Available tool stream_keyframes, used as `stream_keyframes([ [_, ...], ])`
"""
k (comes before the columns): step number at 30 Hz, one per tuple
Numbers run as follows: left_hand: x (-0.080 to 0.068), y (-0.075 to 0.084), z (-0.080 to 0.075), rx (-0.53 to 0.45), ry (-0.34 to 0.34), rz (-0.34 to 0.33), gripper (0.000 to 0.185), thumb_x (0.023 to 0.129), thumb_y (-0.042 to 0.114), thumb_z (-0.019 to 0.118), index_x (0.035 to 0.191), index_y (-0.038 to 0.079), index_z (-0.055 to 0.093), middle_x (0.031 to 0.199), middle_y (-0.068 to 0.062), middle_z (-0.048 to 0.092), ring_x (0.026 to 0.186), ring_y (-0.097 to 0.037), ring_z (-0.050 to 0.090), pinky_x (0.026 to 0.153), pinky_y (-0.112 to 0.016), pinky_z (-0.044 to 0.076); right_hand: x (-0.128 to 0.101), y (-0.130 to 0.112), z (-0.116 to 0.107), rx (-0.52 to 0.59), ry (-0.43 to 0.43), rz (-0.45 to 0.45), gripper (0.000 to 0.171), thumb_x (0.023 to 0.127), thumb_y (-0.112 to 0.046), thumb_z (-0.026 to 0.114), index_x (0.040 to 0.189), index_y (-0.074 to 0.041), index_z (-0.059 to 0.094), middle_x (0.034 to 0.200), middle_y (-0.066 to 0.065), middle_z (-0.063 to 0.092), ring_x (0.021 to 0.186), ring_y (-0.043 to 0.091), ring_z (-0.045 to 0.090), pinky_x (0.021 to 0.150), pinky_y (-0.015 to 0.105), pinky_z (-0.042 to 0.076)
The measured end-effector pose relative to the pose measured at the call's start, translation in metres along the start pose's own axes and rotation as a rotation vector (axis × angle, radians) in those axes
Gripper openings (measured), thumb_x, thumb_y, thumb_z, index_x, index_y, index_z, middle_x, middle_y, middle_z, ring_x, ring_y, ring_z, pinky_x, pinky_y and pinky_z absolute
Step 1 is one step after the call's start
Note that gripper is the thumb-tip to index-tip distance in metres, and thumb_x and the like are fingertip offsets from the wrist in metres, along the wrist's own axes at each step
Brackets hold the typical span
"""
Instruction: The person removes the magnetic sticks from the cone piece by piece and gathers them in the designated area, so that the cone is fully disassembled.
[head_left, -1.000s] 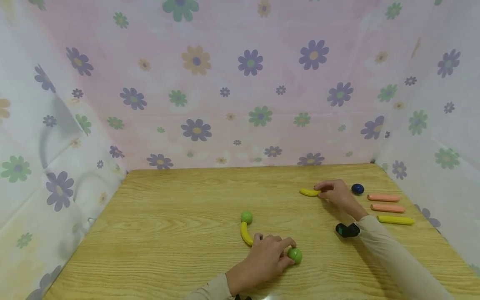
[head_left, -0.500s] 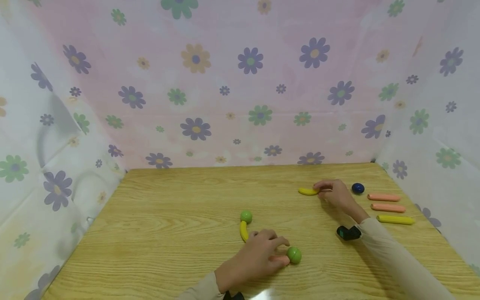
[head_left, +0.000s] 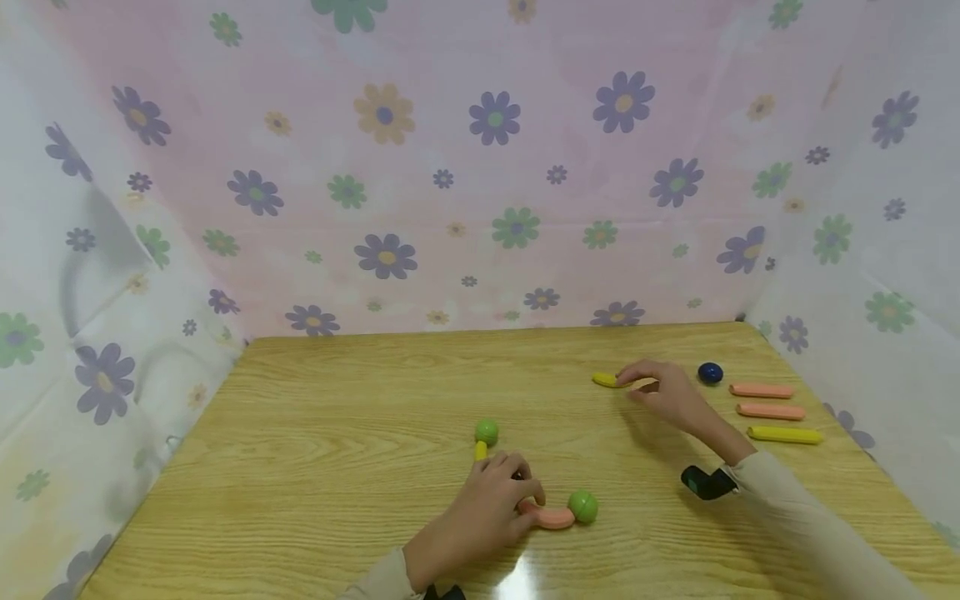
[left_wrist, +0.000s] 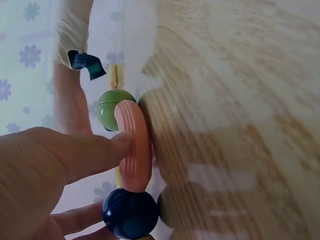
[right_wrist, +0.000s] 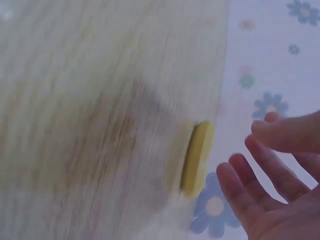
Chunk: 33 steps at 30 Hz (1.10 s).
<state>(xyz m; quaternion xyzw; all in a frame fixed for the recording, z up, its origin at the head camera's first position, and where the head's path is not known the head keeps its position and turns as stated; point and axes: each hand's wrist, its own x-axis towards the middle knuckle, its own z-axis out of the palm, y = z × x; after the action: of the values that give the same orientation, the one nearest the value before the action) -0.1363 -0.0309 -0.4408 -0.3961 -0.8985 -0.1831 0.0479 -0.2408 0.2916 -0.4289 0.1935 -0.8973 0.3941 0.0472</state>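
Observation:
My left hand [head_left: 483, 504] is low over the chain, pinching a salmon curved stick [left_wrist: 135, 150] between thumb and finger. A green ball [head_left: 582, 507] sits against one end of that stick, and a dark blue ball [left_wrist: 131, 213] at the other, near my lower fingers. Beyond the hand, a yellow curved stick [head_left: 481, 452] meets a second green ball [head_left: 487, 432]; the rest of this stick is hidden. My right hand [head_left: 666, 396] hovers with fingers spread beside another yellow curved stick [right_wrist: 197, 160] that lies on the table, apart from it in the right wrist view.
On the right, a dark blue ball [head_left: 710, 373] lies behind two salmon straight sticks [head_left: 761, 391] and a yellow straight stick [head_left: 784, 435]. Flowered cloth walls [head_left: 420, 192] enclose the wooden table [head_left: 322, 467] at the back and sides.
The left hand has slid left from the green ball, uncovering the salmon stick. My right fingers have let go of the far yellow stick and spread. The view has shifted slightly.

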Motion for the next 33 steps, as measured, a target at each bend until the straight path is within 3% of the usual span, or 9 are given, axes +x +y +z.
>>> stream_keyframes([
  [7,-0.002,-0.001,0.002,-0.005,0.016,0.001,0.004,0.087,0.029,0.069,0.088,0.027,0.072,0.1,0.01,0.053,0.094,-0.008,0.046,0.09,-0.042,0.041,-0.021,-0.032,0.009,0.03,-0.135,-0.11,0.019,0.086,-0.002,0.067,0.105,-0.004,0.066,0.106,0.008,0.064,0.094,0.03,0.061,0.072,0.03,0.053],
  [13,-0.003,-0.001,0.002,-0.024,0.025,0.001,0.005,0.086,0.028,0.07,0.087,0.025,0.074,0.1,0.009,0.055,0.092,-0.008,0.045,0.085,-0.029,0.041,-0.038,-0.045,0.017,0.117,-0.221,-0.153,0.019,0.087,-0.004,0.067,0.106,-0.004,0.064,0.107,0.008,0.062,0.093,0.028,0.061,0.072,0.029,0.054],
  [18,-0.004,-0.001,0.003,-0.033,0.031,-0.009,0.006,0.087,0.029,0.069,0.087,0.025,0.074,0.102,0.008,0.056,0.093,-0.01,0.046,0.083,-0.028,0.041,-0.051,-0.051,0.025,0.211,-0.295,-0.176,0.022,0.087,-0.006,0.068,0.108,-0.004,0.063,0.106,0.012,0.062,0.093,0.027,0.061,0.071,0.031,0.054],
  [33,-0.002,0.0,0.005,-0.026,0.075,0.029,0.004,0.085,0.028,0.071,0.086,0.024,0.074,0.101,0.006,0.057,0.093,-0.011,0.047,0.083,-0.028,0.042,-0.073,-0.062,0.051,0.398,-0.398,-0.19,0.023,0.088,-0.009,0.067,0.11,-0.005,0.06,0.105,0.014,0.061,0.092,0.021,0.062,0.07,0.034,0.055],
])
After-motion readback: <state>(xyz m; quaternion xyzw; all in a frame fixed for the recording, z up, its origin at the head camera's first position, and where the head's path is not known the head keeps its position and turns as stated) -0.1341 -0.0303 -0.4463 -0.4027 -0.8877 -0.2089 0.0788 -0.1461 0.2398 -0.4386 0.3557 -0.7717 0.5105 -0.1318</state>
